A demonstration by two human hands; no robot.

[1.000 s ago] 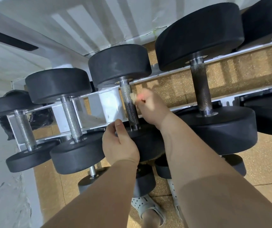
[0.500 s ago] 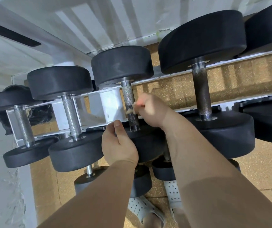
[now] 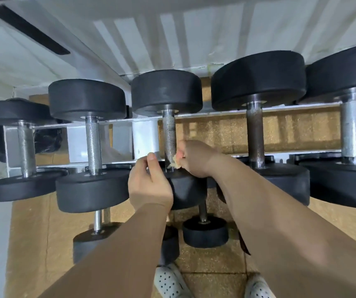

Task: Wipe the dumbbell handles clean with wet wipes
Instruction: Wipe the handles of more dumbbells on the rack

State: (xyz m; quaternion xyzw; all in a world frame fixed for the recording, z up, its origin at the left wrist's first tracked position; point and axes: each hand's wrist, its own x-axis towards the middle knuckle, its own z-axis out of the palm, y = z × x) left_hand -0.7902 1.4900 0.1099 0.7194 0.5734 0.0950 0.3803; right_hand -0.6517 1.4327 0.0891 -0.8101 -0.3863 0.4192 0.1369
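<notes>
A row of dumbbells (image 3: 86, 97) lies across a white metal rack (image 3: 144, 134), each one with round black rubber heads and a knurled steel bar. One bar right of the middle (image 3: 255, 134) looks darker, brownish. The task's thing is the middle dumbbell (image 3: 166, 91), and its handle (image 3: 169, 130) is grey and rough. The right hand (image 3: 196, 160) comes in from the right with curled fingers, and its grip pinches a small crumpled wet wipe (image 3: 173, 164), yellowish-white, against the lower end of this handle, just above the near head (image 3: 187, 190). The left hand (image 3: 149, 186) lies on that near head, its grip closed around the rim, thumb up. Both forearms hide parts of smaller dumbbells (image 3: 205, 231) lower down. Below are a tan speckled floor (image 3: 215, 265) and white perforated shoes (image 3: 168, 282).
</notes>
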